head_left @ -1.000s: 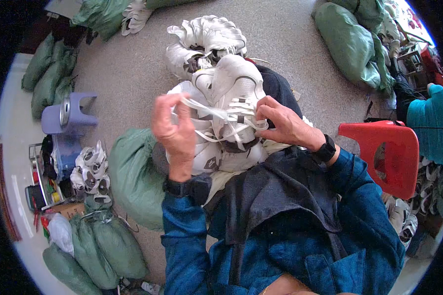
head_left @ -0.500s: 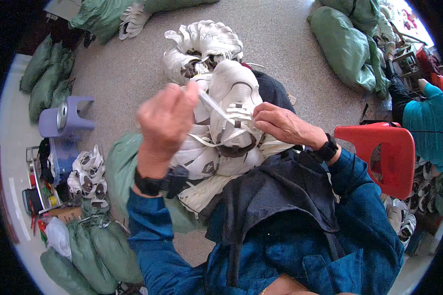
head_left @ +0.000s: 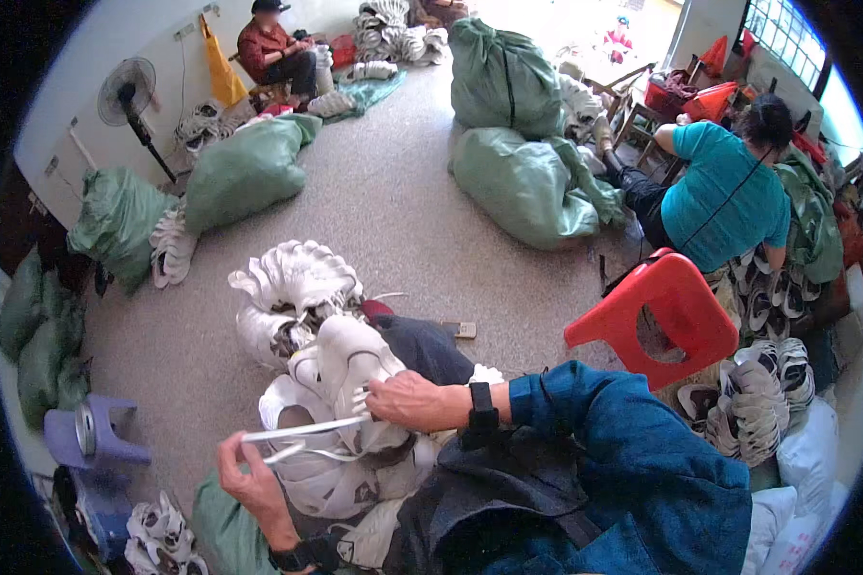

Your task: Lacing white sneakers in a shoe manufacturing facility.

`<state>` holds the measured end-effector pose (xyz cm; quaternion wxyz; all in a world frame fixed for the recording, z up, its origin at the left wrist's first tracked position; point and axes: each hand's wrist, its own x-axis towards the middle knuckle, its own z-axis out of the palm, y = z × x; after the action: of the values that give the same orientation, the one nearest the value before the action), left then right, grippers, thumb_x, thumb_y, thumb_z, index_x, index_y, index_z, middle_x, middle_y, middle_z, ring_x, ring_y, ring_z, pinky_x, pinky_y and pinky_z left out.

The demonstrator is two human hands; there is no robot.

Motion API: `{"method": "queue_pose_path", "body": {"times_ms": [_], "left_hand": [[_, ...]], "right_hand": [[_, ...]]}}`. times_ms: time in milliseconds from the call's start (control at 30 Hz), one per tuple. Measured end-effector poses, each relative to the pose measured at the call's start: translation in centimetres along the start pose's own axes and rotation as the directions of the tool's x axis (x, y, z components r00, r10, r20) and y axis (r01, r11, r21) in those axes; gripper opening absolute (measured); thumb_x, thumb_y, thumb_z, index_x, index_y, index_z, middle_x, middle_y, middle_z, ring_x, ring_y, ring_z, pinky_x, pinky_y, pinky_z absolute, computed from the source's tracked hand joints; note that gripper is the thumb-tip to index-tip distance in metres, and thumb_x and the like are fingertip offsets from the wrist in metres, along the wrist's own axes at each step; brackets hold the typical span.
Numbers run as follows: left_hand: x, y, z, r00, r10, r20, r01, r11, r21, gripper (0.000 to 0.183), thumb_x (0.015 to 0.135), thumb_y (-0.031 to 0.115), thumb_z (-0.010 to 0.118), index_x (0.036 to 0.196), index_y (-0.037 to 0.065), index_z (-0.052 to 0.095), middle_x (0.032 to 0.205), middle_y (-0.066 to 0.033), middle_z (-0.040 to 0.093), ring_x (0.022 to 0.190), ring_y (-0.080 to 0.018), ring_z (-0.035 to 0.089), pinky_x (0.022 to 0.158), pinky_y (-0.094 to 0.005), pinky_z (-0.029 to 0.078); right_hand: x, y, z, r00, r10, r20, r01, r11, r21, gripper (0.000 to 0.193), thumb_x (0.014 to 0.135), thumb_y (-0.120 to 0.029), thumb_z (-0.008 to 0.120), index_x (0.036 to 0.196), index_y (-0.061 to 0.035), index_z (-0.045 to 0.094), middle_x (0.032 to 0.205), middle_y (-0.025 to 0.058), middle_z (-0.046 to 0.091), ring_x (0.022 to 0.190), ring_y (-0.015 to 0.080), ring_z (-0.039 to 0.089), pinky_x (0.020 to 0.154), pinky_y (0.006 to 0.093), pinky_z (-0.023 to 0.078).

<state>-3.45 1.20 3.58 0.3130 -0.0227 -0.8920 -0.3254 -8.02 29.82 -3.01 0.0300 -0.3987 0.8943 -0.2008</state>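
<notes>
A: What do the hands hold?
B: Left hand (head_left: 254,479): fingers pinched on a white lace (head_left: 309,429), stretched straight. Right hand (head_left: 412,400): over the white shoe (head_left: 352,356); fingers partly hidden, grip cannot be told.
A: The shoe's position?
B: Near, left of centre, just before a curved shoe row (head_left: 297,273); red chair (head_left: 594,331) at right.

Matt cloth, smooth plastic
In the lower middle, the white shoe (head_left: 347,353) looks smooth and matt, its lace (head_left: 307,428) woven; the dark apron (head_left: 508,484) and blue sleeve (head_left: 633,450) are dull, creased cloth. Right of centre, the red stool (head_left: 708,326) is smooth plastic; the green sacks (head_left: 499,177), upper centre, crinkled, faintly glossy plastic.
</notes>
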Motion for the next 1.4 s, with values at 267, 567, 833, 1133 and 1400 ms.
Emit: {"method": "queue_pose_path", "body": {"times_ms": [267,567,833,1133,1400], "left_hand": [[-1.6,-0.4,0.0,0.993,-0.087,0.085,0.093,0.993,-0.072,0.022,0.083,-0.002,0.061,0.105,-0.002,0.063,0.099,-0.0131,0.062,0.091,-0.0275,0.062,0.081,-0.0368,0.049],[-9.8,2.5,1.5,0.856,-0.227,0.465,0.369,0.898,-0.241,0.018,0.087,0.0,0.065,0.104,-0.002,0.066,0.094,-0.0109,0.067,0.091,-0.0226,0.067,0.084,-0.0329,0.052],[-13.7,2.1,2.2,0.636,-0.342,0.692,0.655,0.714,-0.248,0.017,0.093,0.008,0.065,0.106,-0.002,0.068,0.096,-0.0065,0.071,0.087,-0.0128,0.066,0.079,-0.0288,0.053],[-12.1,5.4,3.4,0.671,-0.312,0.672,0.633,0.713,-0.301,0.013,0.091,0.007,0.066,0.103,0.0,0.068,0.097,-0.009,0.07,0.086,-0.0156,0.066,0.077,-0.0284,0.052],[-12.0,5.6,4.7,0.649,-0.29,0.703,0.651,0.69,-0.316,0.014,0.092,0.008,0.066,0.103,0.0,0.068,0.095,-0.0084,0.07,0.087,-0.0144,0.067,0.077,-0.028,0.053]], "right_hand": [[1.3,0.3,-0.9,0.983,-0.016,0.184,0.028,0.998,-0.06,0.013,0.083,-0.011,0.062,0.084,0.0013,0.059,0.092,0.0187,0.06,0.076,0.0351,0.068,0.062,0.0451,0.054],[-1.2,1.7,-0.5,0.974,-0.139,-0.181,0.196,0.916,0.351,0.015,0.082,-0.007,0.06,0.091,-0.0013,0.048,0.081,0.0172,0.055,0.076,0.041,0.06,0.064,0.0479,0.049],[0.3,2.4,-1.6,0.928,-0.17,0.333,-0.081,0.778,0.623,0.021,0.086,-0.01,0.063,0.107,-0.0042,0.062,0.09,0.0088,0.064,0.081,0.0201,0.062,0.075,0.0353,0.051],[-3.6,4.2,-10.5,0.922,0.307,0.237,-0.303,0.187,0.935,0.009,0.089,-0.01,0.067,0.086,-0.0079,0.059,0.081,0.0003,0.061,0.069,0.0078,0.055,0.063,0.0218,0.044],[-14.3,11.2,-15.2,0.808,0.537,-0.242,0.332,-0.076,0.94,0.014,0.097,-0.014,0.06,0.105,-0.0048,0.053,0.096,0.0052,0.056,0.094,0.0207,0.056,0.1,0.0398,0.042]]}}
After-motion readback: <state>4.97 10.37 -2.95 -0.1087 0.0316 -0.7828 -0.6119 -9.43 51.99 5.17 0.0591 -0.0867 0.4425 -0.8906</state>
